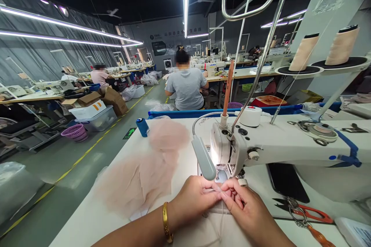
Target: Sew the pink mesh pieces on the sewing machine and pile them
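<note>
My left hand and my right hand meet just in front of the sewing machine's needle area. Both are closed, fingertips pinching a thin pale strip of fabric whose ends hang down toward the table edge. The sewing machine is white, with a grey lamp head over the stitching spot. Sheer pink fabric pieces lie spread to the left of my hands. Behind them stands a blue thread spool. The presser foot is partly hidden by the lamp and my fingers.
Right of my hands lie a black phone, orange-handled scissors and a small tool with a wooden handle. Two beige thread cones stand on the thread stand. A person in grey sits ahead, back turned. A purple basket stands on the floor.
</note>
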The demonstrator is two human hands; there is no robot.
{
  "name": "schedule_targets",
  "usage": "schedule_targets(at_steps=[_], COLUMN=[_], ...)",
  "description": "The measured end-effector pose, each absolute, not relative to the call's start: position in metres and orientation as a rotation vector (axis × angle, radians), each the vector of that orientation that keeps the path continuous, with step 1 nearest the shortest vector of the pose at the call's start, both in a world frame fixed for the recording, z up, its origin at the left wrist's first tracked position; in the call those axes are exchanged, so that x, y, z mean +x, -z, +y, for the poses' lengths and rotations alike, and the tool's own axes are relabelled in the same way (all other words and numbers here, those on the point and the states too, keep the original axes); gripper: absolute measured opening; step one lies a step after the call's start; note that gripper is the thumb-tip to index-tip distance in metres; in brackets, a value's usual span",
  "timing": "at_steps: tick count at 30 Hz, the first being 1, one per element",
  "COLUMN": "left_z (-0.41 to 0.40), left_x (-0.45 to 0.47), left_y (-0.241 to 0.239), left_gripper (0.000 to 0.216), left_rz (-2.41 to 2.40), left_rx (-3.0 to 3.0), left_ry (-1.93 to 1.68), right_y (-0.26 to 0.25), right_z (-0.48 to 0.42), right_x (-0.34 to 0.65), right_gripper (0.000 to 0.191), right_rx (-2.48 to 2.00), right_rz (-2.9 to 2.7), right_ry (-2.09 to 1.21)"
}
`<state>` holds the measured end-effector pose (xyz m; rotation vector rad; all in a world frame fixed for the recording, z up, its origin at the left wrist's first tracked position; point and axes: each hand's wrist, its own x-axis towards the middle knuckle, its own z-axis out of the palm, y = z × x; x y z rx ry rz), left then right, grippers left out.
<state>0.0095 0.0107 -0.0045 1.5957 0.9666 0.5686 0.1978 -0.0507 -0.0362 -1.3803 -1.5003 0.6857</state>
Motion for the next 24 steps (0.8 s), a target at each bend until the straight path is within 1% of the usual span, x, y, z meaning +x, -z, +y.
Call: schedule_targets(at_steps=[7,12,15,19,24], left_z=[0.008,0.007,0.006,0.005,0.004], left_x=[0.008,0.014,0.018,0.019,0.018], left_y=[0.002,-0.004,-0.003,0.004,0.006], left_gripper=[0.025,0.017,0.015,0.016,0.015], left_rz=[1.009,0.947,0.880,0.943,0.967], left_rx=[1.757,1.890,1.842,1.749,1.685], left_ry=[-0.552,-0.738,-0.831,-0.795,-0.760], right_y=[0.041,0.036,0.034,0.034,0.036], right_z=[-0.050,-0.051,-0.052,-0.053,-0.052], right_x=[0.200,0.202,0.202,0.202,0.202], right_gripper=[0.032,0.033,0.033,0.033,0.043], right_rx=[-1.365,-1.389,-1.392,-1.377,-1.363], right_rz=[-1.576,-1.586,-1.585,-1.575,-1.550], right_ry=[-0.638,-0.657,-0.670,-0.694,-0.705])
